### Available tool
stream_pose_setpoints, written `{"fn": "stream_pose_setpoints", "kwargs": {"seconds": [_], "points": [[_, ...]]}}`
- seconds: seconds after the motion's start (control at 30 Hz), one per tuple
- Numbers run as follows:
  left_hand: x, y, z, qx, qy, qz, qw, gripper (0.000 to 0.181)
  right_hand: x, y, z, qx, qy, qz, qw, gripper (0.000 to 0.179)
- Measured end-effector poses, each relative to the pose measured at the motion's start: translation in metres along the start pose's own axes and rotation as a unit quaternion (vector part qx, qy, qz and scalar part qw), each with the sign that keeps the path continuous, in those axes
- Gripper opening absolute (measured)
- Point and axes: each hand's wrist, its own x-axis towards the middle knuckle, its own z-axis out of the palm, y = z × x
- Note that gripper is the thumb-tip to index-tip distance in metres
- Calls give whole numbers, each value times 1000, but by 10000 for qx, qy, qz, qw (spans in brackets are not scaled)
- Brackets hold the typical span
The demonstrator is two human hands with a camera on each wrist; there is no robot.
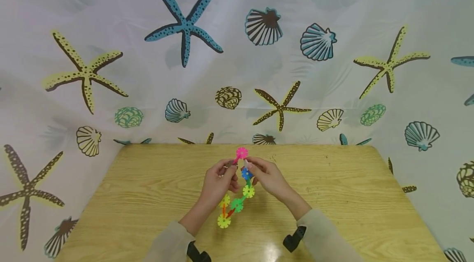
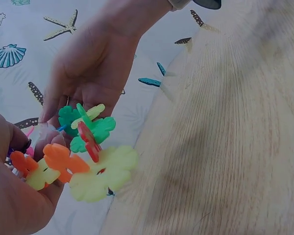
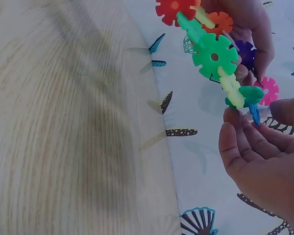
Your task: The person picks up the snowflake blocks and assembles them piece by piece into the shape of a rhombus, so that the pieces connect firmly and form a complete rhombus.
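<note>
A chain of notched plastic flower discs hangs in a loop between the two hands over the table. My left hand (image 1: 219, 179) pinches the chain near a purple disc (image 3: 245, 53), beside a pink disc (image 1: 242, 153) at the top. With thumb and fingers, my right hand (image 1: 269, 176) holds a clear whitish disc (image 3: 258, 113) next to a blue disc (image 1: 247, 173). Below hang a green disc (image 1: 237, 205) and a yellow disc (image 1: 224, 221); a red disc (image 2: 89, 141) and an orange disc (image 2: 65, 162) show in the left wrist view. Fingers partly hide the joint between the pink and clear discs.
The wooden table (image 1: 148, 196) lies under both hands. A white cloth (image 1: 229, 68) printed with starfish and shells hangs behind the table and along its sides. Black straps with small devices sit at both wrists, over light sleeves (image 1: 326, 233).
</note>
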Motion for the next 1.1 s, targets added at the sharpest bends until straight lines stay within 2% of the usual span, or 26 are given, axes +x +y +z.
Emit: {"fn": "stream_pose_setpoints", "kwargs": {"seconds": [0.5, 0.8, 1.1], "points": [[-1, 0, 2, 183, 143, 57, 9997, 31, 2, -8, 1, 23, -75, -153, 9999, 49], [-1, -1, 1, 267, 19, 122, 9996, 30, 2, -10, 0, 43, -56, -1, 10000, 56], [-1, -4, 1, 224, -35, 13, 9997, 28, 3, -8, -1, 89, -101, -103, 9999, 58]]}}
